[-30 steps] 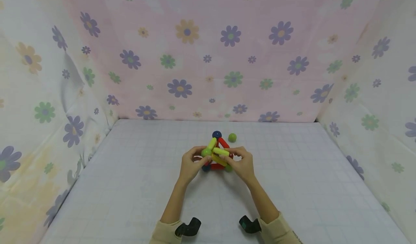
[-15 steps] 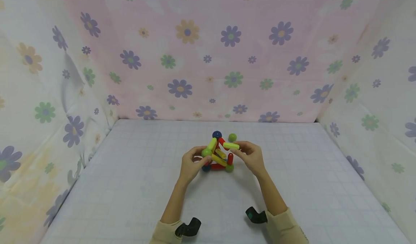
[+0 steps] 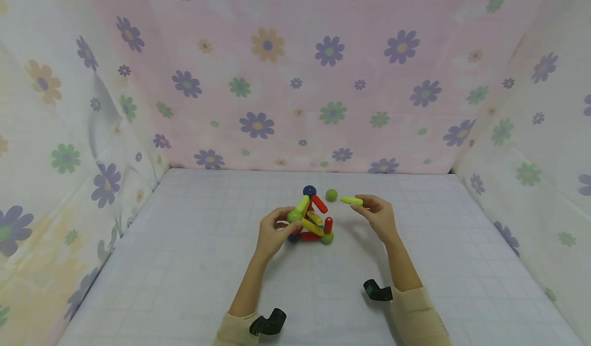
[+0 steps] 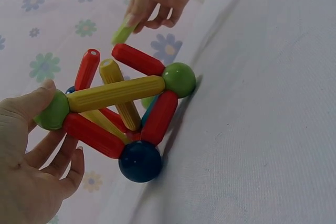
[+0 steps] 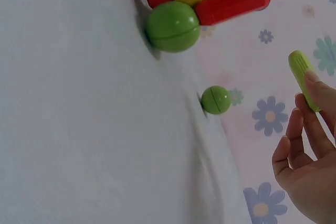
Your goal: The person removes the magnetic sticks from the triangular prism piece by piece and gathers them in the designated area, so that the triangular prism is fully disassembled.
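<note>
A frame of magnetic building sticks and balls stands on the table, with red sticks [image 4: 93, 135], yellow sticks [image 4: 118, 94] and dark blue balls [image 4: 140, 161]. My left hand [image 3: 272, 231] holds a green ball [image 4: 52, 111] at its upper left corner between thumb and fingers. To the right of the frame, my right hand [image 3: 380, 218] pinches a yellow-green magnetic stick [image 3: 349, 200] by one end, raised off the table and apart from the frame. On the frame's right side, one red stick [image 3: 328, 225] points up from a lower green ball [image 3: 327, 238], its top end free.
A loose green ball [image 3: 331, 195] lies on the table behind the frame, left of the held stick. The white cloth-covered table [image 3: 184, 264] meets a pink flowered curtain [image 3: 295, 95] at the back. Black wrist mounts [image 3: 269, 322] sit at both sleeves.
My right hand has drawn the yellow-green stick away from the frame to the right and slightly back, uncovering the upright red stick. My left hand keeps its hold on the green ball.
</note>
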Action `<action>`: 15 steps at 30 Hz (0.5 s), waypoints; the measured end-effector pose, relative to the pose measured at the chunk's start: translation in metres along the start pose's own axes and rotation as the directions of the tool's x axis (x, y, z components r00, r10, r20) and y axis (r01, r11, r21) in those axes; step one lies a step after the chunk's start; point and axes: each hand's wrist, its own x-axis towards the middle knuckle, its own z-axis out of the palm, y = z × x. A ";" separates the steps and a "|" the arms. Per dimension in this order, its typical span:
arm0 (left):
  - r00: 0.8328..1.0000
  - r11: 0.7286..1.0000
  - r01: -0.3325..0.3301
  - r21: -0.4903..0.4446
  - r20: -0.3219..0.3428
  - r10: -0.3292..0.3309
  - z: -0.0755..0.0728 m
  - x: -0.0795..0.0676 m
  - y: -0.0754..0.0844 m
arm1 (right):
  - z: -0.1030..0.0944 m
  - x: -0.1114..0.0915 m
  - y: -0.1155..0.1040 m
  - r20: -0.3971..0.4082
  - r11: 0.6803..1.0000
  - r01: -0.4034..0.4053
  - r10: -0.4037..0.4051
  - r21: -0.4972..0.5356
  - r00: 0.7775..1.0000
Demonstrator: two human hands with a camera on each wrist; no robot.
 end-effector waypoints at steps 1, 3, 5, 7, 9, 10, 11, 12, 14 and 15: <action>1.000 1.000 0.002 -0.001 0.000 -0.002 0.000 0.000 0.000 | -0.004 0.001 0.003 -0.003 1.000 -0.006 0.006 -0.007 1.000; 1.000 1.000 0.008 -0.002 0.000 -0.008 0.000 0.000 0.000 | -0.011 0.003 0.013 -0.003 0.999 -0.015 0.015 -0.038 1.000; 1.000 1.000 0.013 -0.004 -0.002 -0.013 0.000 0.001 0.000 | -0.019 0.008 0.027 -0.007 0.999 -0.019 0.019 -0.043 1.000; 1.000 1.000 0.015 -0.003 -0.003 -0.015 0.000 0.001 0.000 | -0.027 0.013 0.043 -0.008 0.998 -0.030 0.030 -0.046 1.000; 1.000 1.000 0.018 -0.003 -0.002 -0.018 0.000 0.001 0.000 | -0.033 0.018 0.060 -0.016 0.999 -0.036 0.035 -0.028 0.999; 1.000 1.000 0.019 -0.005 -0.002 -0.019 0.000 0.001 0.001 | -0.035 0.020 0.063 -0.017 0.999 -0.039 0.039 -0.026 0.999; 1.000 1.000 0.019 -0.005 0.000 -0.019 0.000 0.001 0.001 | -0.037 0.021 0.067 -0.019 0.998 -0.047 0.047 -0.029 0.999; 1.000 1.000 0.020 -0.006 0.001 -0.020 0.000 0.000 0.001 | -0.038 0.022 0.070 -0.021 0.998 -0.054 0.053 -0.039 0.998; 1.000 1.000 0.021 -0.007 0.003 -0.021 0.000 0.000 0.002 | -0.039 0.024 0.074 -0.030 0.996 -0.080 0.079 -0.048 0.996; 1.000 1.000 0.020 -0.007 0.004 -0.020 0.000 0.000 0.002 | -0.040 0.025 0.076 -0.035 0.994 -0.098 0.096 -0.052 0.995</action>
